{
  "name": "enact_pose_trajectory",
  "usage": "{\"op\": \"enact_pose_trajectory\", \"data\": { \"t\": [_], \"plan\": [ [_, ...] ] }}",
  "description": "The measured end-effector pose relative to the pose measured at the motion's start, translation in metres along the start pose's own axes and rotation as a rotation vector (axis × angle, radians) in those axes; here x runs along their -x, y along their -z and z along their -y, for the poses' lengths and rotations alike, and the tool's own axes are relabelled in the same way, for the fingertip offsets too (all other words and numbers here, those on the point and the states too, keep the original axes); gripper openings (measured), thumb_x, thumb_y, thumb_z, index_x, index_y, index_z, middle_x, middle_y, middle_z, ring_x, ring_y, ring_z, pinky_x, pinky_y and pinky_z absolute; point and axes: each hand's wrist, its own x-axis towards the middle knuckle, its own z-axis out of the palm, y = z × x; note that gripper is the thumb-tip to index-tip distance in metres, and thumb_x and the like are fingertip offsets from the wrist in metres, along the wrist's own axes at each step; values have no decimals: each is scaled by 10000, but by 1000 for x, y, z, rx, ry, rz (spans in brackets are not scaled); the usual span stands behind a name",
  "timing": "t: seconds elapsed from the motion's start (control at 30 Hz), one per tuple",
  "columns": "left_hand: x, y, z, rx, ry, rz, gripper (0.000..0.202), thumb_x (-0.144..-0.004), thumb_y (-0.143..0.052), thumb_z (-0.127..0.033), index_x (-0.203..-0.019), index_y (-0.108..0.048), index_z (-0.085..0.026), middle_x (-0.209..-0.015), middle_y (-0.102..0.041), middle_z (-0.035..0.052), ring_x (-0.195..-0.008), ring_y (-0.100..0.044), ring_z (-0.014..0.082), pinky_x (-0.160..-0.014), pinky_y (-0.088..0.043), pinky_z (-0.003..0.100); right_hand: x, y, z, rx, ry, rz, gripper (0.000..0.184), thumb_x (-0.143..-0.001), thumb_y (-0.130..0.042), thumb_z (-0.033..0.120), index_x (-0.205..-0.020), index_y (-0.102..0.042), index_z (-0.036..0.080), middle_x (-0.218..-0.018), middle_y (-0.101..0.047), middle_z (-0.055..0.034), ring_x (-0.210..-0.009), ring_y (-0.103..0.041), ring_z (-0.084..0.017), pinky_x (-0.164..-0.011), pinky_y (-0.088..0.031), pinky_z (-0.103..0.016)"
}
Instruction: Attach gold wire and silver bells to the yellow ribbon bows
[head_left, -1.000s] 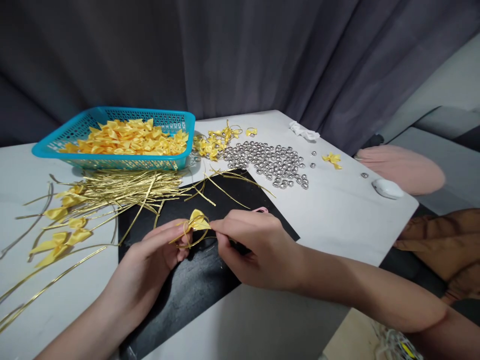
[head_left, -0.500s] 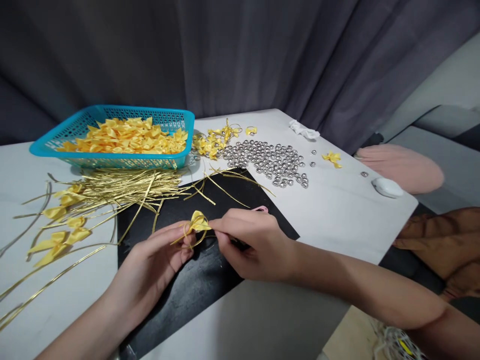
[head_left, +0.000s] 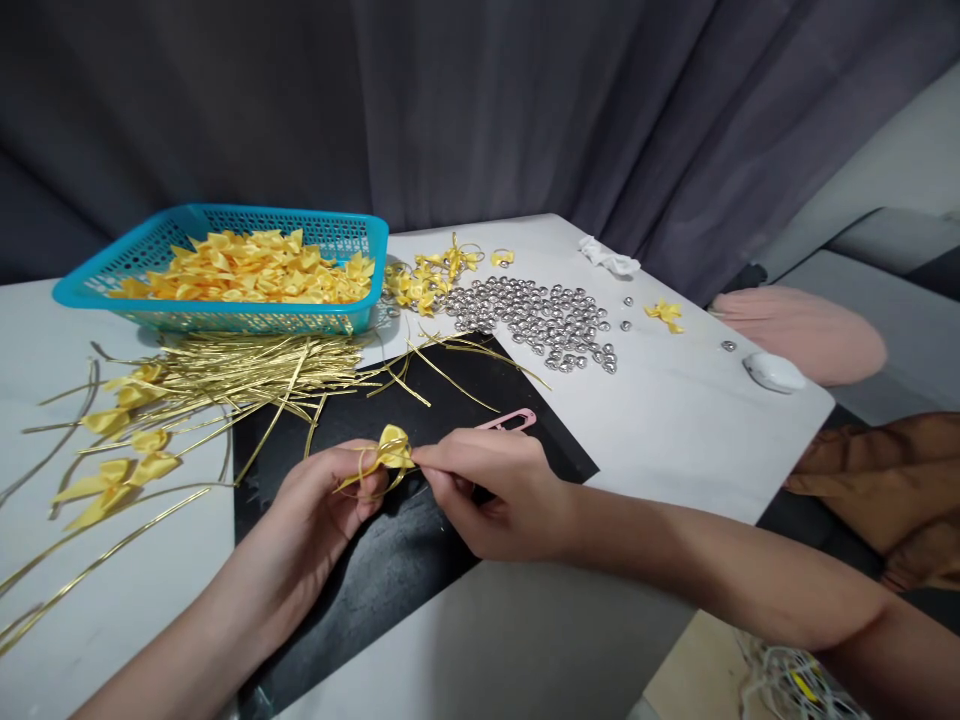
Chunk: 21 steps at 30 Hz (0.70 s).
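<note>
1. Head view: both hands meet over the black mat (head_left: 420,560) near the middle of the tabletop (head_left: 675,430); the left hand (head_left: 322,510) pinches a yellow bow (head_left: 391,447), the right hand (head_left: 487,490) pinches the gold cord (head_left: 367,475) looped around it.
2. Done, by the look of it: tied bows with cords (head_left: 120,440) lie at the left.
3. Left: the blue basket (head_left: 225,318) at the far left is full of bows, loose cords (head_left: 247,370) and silver beads (head_left: 540,320) wait.
4. Compared with a second ago, the loop looks smaller and a pink clip (head_left: 510,420) shows beyond the right hand.
</note>
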Motion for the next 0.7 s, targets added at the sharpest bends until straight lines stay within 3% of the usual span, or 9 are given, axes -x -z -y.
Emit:
{"op": "enact_pose_trajectory", "data": {
  "t": [0.7],
  "plan": [
    [4,-2,-1,-285,-143,31,223,-567,-647,-235,-400,-504,-194,-499,-432,-20,-532,-368,106,-494,-405,161,2,-5,-1,13,23,-33,199,-825,-397,56,-868,-585,105,-670,-565,-27,-572,-490,-72,-545,-396,-173]
  ]
}}
